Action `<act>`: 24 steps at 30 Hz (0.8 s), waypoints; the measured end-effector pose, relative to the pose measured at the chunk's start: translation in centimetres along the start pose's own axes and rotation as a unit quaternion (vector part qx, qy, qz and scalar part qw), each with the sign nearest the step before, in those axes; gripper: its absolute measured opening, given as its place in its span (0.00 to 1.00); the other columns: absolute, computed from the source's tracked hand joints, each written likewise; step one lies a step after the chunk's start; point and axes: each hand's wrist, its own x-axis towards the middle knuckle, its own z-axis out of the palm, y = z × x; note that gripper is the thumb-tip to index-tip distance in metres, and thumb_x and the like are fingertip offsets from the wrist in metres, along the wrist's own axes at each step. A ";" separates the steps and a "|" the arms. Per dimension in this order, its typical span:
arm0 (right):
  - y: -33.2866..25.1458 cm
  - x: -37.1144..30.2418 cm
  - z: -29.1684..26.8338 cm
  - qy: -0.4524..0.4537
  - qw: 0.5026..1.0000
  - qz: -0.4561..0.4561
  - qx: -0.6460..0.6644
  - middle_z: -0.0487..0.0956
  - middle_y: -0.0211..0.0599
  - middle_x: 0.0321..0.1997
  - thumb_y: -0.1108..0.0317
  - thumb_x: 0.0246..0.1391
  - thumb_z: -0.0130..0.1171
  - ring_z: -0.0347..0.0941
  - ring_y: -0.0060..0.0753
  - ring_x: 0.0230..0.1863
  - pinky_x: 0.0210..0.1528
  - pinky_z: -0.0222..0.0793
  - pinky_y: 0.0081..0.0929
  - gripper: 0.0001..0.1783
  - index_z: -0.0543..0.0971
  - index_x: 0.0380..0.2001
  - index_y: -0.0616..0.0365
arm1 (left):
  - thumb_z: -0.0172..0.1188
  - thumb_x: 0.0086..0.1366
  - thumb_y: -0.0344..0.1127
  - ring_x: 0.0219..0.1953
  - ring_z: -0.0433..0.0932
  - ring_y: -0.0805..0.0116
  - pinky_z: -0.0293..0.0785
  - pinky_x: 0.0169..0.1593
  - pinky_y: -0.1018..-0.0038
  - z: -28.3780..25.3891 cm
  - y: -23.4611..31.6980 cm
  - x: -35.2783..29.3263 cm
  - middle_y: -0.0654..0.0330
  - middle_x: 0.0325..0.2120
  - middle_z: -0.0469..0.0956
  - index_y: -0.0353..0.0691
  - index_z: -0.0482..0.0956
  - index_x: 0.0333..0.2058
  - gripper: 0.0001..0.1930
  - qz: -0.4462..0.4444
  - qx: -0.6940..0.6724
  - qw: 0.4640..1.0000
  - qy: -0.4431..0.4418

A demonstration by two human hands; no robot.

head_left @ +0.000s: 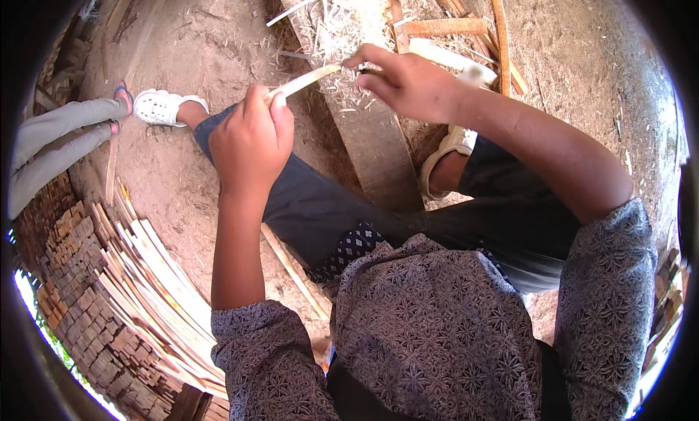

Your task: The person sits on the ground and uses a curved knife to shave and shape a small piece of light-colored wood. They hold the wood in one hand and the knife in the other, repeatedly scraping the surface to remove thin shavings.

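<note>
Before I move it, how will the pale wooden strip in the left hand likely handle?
The pale wooden strip looks fairly stiff, showing no obvious sag beyond the left hand. Being slim, it is probably light. That thinness suggests it might snap if bent hard.

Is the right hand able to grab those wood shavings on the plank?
Probably yes. The right hand looks close to the wood shavings on the plank, and nothing seems to block them. It's at the tip of the wooden strip, though, and I can't tell whether it's gripping something.
</note>
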 end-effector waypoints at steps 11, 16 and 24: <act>1.8 0.3 1.9 -0.035 0.998 -0.055 -0.028 0.80 0.43 0.24 0.62 0.74 0.52 0.81 0.47 0.27 0.34 0.71 0.43 0.15 0.68 0.59 0.49 | 0.54 0.73 0.40 0.27 0.82 0.45 0.75 0.31 0.54 0.6 -0.4 -1.2 0.50 0.23 0.81 0.39 0.78 0.38 0.11 -0.027 -0.010 1.000 0.008; 2.7 1.4 2.2 -0.040 0.996 -0.041 -0.072 0.82 0.47 0.29 0.64 0.73 0.51 0.82 0.50 0.32 0.37 0.73 0.44 0.15 0.69 0.59 0.49 | 0.55 0.73 0.40 0.23 0.81 0.49 0.76 0.28 0.57 0.1 -0.7 -0.7 0.53 0.21 0.81 0.39 0.78 0.36 0.10 -0.024 0.009 1.000 0.017; 10.3 -0.9 -1.2 -0.011 0.989 0.065 -0.130 0.85 0.51 0.37 0.53 0.71 0.52 0.83 0.53 0.40 0.49 0.75 0.47 0.19 0.75 0.57 0.49 | 0.56 0.72 0.41 0.23 0.81 0.49 0.75 0.28 0.56 0.5 -0.1 -1.4 0.52 0.21 0.81 0.41 0.77 0.35 0.10 0.000 -0.024 0.999 0.039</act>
